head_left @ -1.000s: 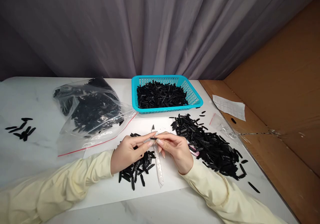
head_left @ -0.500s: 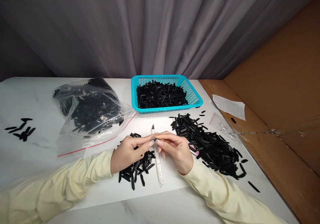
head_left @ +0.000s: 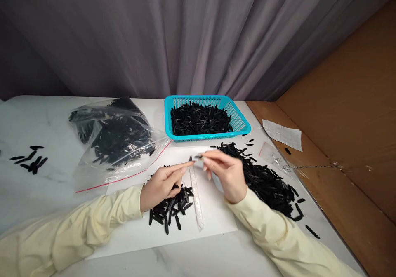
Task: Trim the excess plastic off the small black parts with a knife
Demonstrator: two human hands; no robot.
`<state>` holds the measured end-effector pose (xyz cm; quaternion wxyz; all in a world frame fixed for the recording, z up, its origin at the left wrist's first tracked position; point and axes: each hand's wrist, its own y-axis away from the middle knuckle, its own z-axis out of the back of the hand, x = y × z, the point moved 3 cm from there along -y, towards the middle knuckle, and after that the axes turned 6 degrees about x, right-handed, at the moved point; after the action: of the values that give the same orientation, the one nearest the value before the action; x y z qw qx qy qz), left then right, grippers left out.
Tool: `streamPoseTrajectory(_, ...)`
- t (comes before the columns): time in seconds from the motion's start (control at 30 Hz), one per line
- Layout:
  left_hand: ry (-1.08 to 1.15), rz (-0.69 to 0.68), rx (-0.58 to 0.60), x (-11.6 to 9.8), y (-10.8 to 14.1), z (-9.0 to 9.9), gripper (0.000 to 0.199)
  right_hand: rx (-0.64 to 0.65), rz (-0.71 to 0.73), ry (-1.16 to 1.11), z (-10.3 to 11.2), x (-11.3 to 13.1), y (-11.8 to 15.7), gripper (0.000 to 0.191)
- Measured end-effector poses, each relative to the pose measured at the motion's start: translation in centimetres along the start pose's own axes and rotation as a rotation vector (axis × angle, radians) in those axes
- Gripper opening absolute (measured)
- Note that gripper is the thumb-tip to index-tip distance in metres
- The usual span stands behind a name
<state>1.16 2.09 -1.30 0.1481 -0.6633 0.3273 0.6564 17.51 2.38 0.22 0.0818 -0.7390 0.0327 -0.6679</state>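
On my feed, taking twelve o'clock as straight ahead, the relation that mattered was a short one: the black piece (head_left: 198, 156) sat between one and two o'clock from the left fingertips, close by and apart from them as far as I could see. It was in the pinch of the right hand (head_left: 231, 179), so that side was plainly the nearer. Blur softened the piece, but its long axis seemed to run roughly nine to three, with the free end towards nine.

I had the right wrist raised over the white sheet (head_left: 216, 219), thumb and index closed on the piece, fingers aimed at ten o'clock, sleeve coming in from five. The left hand (head_left: 161, 188) reached towards two o'clock from a sleeve at eight, index straight and thumb laid along it; I could not tell whether anything was held there.

Below the left hand lay the small pile (head_left: 170, 211). Between the hands, the knife (head_left: 197, 200) pointed its blade at twelve. The large pile (head_left: 272, 190) spread at four o'clock from the right hand across the tabletop (head_left: 173, 256).
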Motion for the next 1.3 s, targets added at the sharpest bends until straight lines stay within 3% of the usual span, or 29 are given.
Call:
streamPoseTrajectory(0.07,0.073,0.029,-0.008,-0.1,-0.1,0.1,0.055,-0.040,0.116,0.211,1.0,1.7,-2.7,0.010)
streamPoseTrajectory(0.17,0.145,0.055,-0.016,-0.4,-0.2,0.2,0.056,0.046,0.256,0.614,1.4,3.7,-6.1,0.019)
streamPoseTrajectory(0.23,0.180,0.065,-0.020,-0.4,-0.2,0.3,0.055,0.095,0.357,0.839,0.9,4.7,-6.5,0.022)
streamPoseTrajectory(0.3,0.220,0.078,-0.022,-0.4,-0.3,0.3,0.054,0.185,0.432,0.920,-0.4,5.0,-5.0,0.017)
streamPoseTrajectory(0.4,0.275,0.086,-0.029,-0.2,-0.4,0.4,0.051,0.510,0.395,0.795,-3.1,3.8,-0.9,0.016)
streamPoseTrajectory(0.43,0.283,0.082,-0.031,-0.2,-0.4,0.4,0.050,0.540,0.357,0.772,-3.7,3.1,0.3,0.018)
streamPoseTrajectory(0.53,0.252,0.048,-0.005,0.0,-0.3,0.4,0.047,0.501,0.196,0.700,-4.6,0.8,2.6,0.021)
streamPoseTrajectory(0.7,0.143,-0.016,0.023,0.1,-0.2,0.1,0.047,0.402,0.067,0.414,-4.5,-1.6,3.0,0.010)
streamPoseTrajectory(1.0,0.058,-0.029,0.037,0.5,-0.7,0.0,0.045,0.363,0.003,0.280,-4.1,-1.9,2.8,0.009)
streamPoseTrajectory(1.3,-0.058,-0.026,-0.026,0.8,-0.8,0.3,0.044,0.326,-0.067,0.276,-4.0,-2.6,2.5,0.022)
